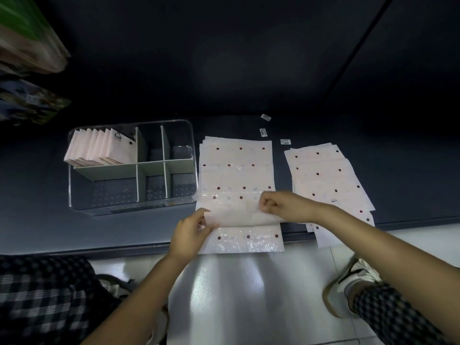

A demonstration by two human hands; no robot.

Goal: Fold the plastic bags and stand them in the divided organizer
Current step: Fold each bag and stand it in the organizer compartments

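Note:
A row of pale pink plastic bags (236, 170) with dark red dots lies overlapped on the dark table in the middle. My left hand (191, 235) pinches the left edge of a near bag (239, 212), and my right hand (278, 205) pinches its right side, the bag lifted into a fold. A clear divided organizer (189, 135) stands to the left; several folded bags (99, 148) stand upright in its back left compartment. The other compartments hold no bags.
A second overlapped stack of dotted bags (326, 180) lies to the right. Small white labels (263, 132) lie behind the bags. The table's front edge (99, 250) runs just under my hands; below are white floor tiles, checked trousers and a shoe (348, 282).

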